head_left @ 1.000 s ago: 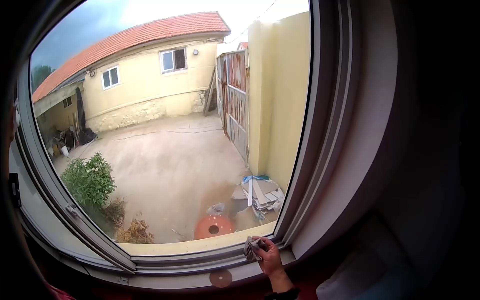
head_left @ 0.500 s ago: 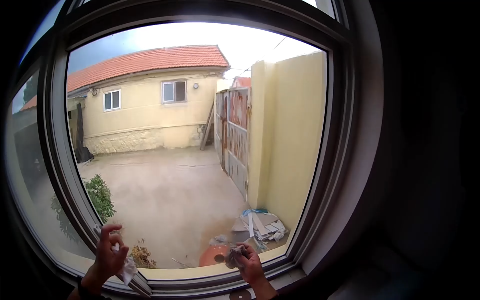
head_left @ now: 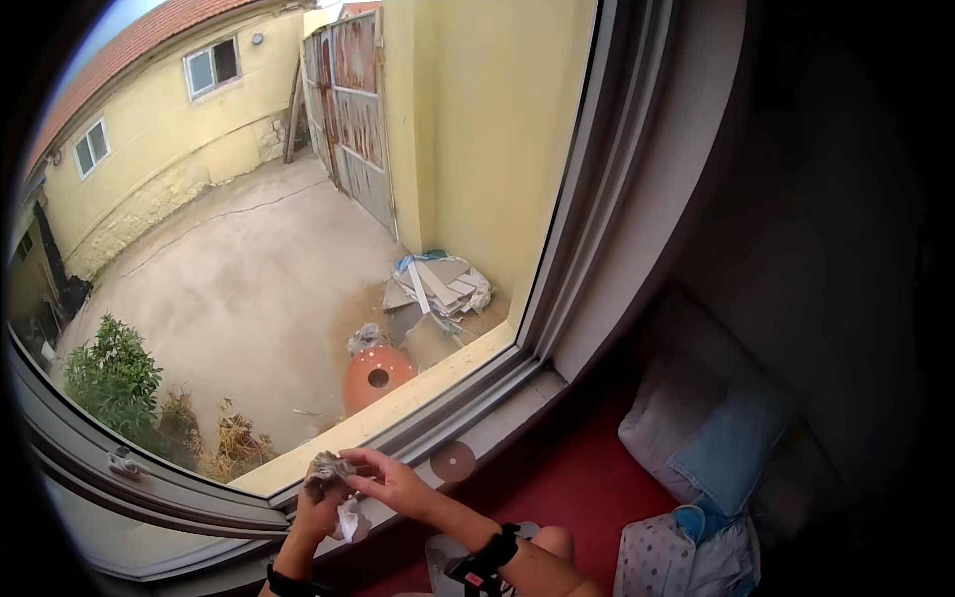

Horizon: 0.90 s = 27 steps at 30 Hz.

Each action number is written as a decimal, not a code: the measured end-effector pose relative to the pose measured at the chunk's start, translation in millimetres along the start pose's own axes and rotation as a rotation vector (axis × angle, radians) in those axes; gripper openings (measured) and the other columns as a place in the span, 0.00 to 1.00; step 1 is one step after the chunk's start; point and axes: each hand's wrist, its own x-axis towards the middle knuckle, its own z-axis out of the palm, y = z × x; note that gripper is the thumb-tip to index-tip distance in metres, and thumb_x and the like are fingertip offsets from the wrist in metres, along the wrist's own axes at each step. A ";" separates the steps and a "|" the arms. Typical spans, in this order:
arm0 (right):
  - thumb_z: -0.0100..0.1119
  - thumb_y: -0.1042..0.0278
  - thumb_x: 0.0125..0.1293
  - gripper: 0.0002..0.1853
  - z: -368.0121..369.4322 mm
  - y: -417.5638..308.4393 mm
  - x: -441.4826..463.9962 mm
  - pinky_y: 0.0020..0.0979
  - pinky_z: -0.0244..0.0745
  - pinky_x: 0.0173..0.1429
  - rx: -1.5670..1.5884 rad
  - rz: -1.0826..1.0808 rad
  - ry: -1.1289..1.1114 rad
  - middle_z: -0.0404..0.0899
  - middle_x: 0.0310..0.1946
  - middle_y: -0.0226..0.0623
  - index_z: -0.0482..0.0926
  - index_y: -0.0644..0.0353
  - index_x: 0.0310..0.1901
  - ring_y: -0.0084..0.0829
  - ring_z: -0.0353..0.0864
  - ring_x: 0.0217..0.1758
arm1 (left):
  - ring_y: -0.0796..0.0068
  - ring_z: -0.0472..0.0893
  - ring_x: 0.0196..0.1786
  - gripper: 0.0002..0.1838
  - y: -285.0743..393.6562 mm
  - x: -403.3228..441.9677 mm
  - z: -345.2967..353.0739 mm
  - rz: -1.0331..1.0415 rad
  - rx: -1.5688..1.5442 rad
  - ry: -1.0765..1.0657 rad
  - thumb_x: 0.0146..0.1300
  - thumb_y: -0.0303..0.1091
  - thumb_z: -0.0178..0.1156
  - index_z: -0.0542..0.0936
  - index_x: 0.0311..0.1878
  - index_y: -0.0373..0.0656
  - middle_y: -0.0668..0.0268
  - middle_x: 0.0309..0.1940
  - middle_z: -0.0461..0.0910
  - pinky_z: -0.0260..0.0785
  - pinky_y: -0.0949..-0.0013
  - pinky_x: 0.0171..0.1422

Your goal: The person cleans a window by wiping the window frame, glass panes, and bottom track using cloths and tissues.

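My left hand (head_left: 316, 513) is closed, with a white crumpled tissue (head_left: 350, 519) hanging out beside its palm. A grey, dirty crumpled wad (head_left: 328, 472), paper or cloth, sits at the top of that hand. My right hand (head_left: 393, 486) reaches across to it, thumb and fingers pinching the wad's right side. Both hands are together just above the window sill (head_left: 532, 395), in front of the lower window frame. Part of the left fingers is hidden behind the wad.
A round brown disc (head_left: 453, 461) lies on the sill. A window handle (head_left: 127, 464) sticks out at left. Below right are a red surface (head_left: 587, 478), pillows (head_left: 676, 418) and dotted fabric (head_left: 657, 557). Outside the glass are an orange round object (head_left: 376, 381) and debris (head_left: 443, 284).
My view has tilted down and to the right. My hands, apart before, have come together, and the grey wad from my right hand is now at my left hand too.
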 end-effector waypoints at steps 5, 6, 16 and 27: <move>0.60 0.65 0.63 0.19 -77.5 62.3 -51.8 0.31 0.77 0.49 -0.634 0.215 0.358 0.81 0.44 0.43 0.76 0.62 0.54 0.31 0.82 0.45 | 0.79 0.76 0.41 0.12 -51.9 -15.7 -32.0 0.037 -0.033 0.132 0.60 0.21 0.55 0.72 0.48 0.38 0.68 0.37 0.78 0.70 0.74 0.47; 0.61 0.62 0.62 0.18 -106.7 88.5 -91.8 0.30 0.77 0.49 -0.983 0.484 0.489 0.83 0.40 0.43 0.78 0.64 0.51 0.31 0.82 0.43 | 0.77 0.77 0.40 0.13 -34.3 -27.0 -52.6 0.074 0.124 0.035 0.60 0.22 0.56 0.72 0.49 0.38 0.68 0.37 0.78 0.70 0.73 0.45; 0.60 0.64 0.63 0.13 -164.6 135.9 -189.0 0.24 0.76 0.34 -0.261 0.567 1.058 0.82 0.32 0.32 0.79 0.61 0.47 0.22 0.80 0.32 | 0.61 0.83 0.37 0.19 -7.5 -70.9 -140.4 0.321 1.004 -0.088 0.50 0.24 0.64 0.75 0.48 0.37 0.57 0.35 0.82 0.74 0.65 0.42; 0.55 0.72 0.61 0.08 -110.7 314.4 -214.1 0.32 0.73 0.20 -0.053 1.402 1.103 0.80 0.24 0.40 0.77 0.66 0.38 0.32 0.79 0.20 | 0.53 0.76 0.30 0.19 -2.7 -74.5 -140.1 0.456 1.158 -0.215 0.45 0.25 0.63 0.76 0.44 0.39 0.57 0.28 0.76 0.68 0.56 0.32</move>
